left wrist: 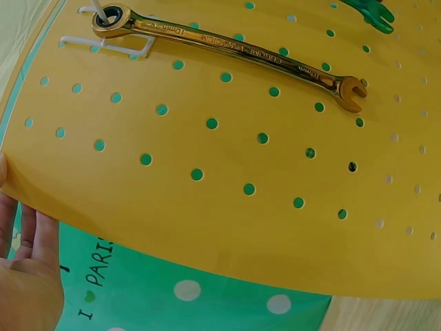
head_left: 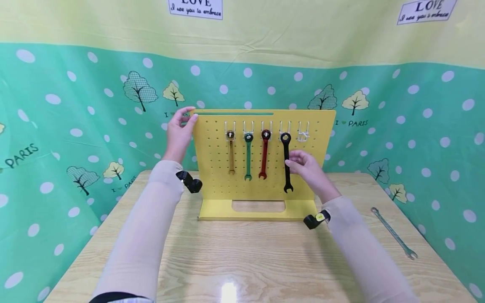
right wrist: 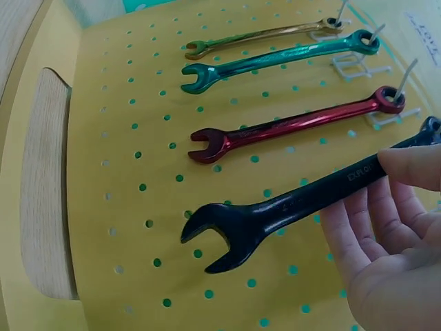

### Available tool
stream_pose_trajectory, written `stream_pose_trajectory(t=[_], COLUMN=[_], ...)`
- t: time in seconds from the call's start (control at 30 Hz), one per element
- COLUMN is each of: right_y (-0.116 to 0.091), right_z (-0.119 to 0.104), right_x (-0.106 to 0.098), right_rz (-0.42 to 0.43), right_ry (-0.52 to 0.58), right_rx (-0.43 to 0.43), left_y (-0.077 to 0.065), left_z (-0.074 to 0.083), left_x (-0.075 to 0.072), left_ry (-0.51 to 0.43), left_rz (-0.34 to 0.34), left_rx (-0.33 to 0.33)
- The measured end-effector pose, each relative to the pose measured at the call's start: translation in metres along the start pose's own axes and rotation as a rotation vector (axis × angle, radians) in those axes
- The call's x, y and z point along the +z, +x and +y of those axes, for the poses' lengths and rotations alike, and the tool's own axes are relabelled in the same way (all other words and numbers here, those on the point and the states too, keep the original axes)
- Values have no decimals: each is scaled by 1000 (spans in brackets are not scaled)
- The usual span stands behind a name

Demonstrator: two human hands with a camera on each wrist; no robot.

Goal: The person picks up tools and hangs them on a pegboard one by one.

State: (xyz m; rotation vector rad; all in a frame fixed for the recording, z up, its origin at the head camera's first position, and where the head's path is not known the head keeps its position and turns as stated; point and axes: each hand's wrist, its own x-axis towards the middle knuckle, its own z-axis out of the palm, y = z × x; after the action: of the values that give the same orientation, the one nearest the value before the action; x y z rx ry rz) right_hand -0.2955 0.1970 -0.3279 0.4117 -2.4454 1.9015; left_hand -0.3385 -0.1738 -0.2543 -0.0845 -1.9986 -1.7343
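My right hand (head_left: 306,168) pinches a black combination wrench (head_left: 286,164) by its shaft, thumb in front and fingers behind, before a yellow pegboard (head_left: 216,185). The wrench's ring end is up by a white hook; whether it sits on the hook I cannot tell. At the board's upper left corner, my left hand (head_left: 179,135) grips the edge between thumb and fingers. To the left of the black wrench hang a red wrench (right wrist: 296,127), a green wrench (right wrist: 282,58) and a gold wrench (left wrist: 234,48), each by its ring end on a white hook.
A silver wrench (head_left: 394,233) lies on the wooden table (head_left: 242,261) at the right. One white hook (head_left: 303,134) at the board's right side bears no wrench. Behind the board hangs a green and yellow patterned curtain (head_left: 246,84).
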Motion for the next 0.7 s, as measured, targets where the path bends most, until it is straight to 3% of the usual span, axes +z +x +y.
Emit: stream_pose_trajectory(t=[0.33,0.7], right_y=[11,13], right_z=[8,10], right_x=[6,6], right_rz=[16,5], right_ry=[86,105], right_rx=[-5,-2], left_y=[0,-1], left_z=[2,1], left_x=[0,0], left_ry=[2,-2], left_rz=[4,1], left_rx=[-6,-7])
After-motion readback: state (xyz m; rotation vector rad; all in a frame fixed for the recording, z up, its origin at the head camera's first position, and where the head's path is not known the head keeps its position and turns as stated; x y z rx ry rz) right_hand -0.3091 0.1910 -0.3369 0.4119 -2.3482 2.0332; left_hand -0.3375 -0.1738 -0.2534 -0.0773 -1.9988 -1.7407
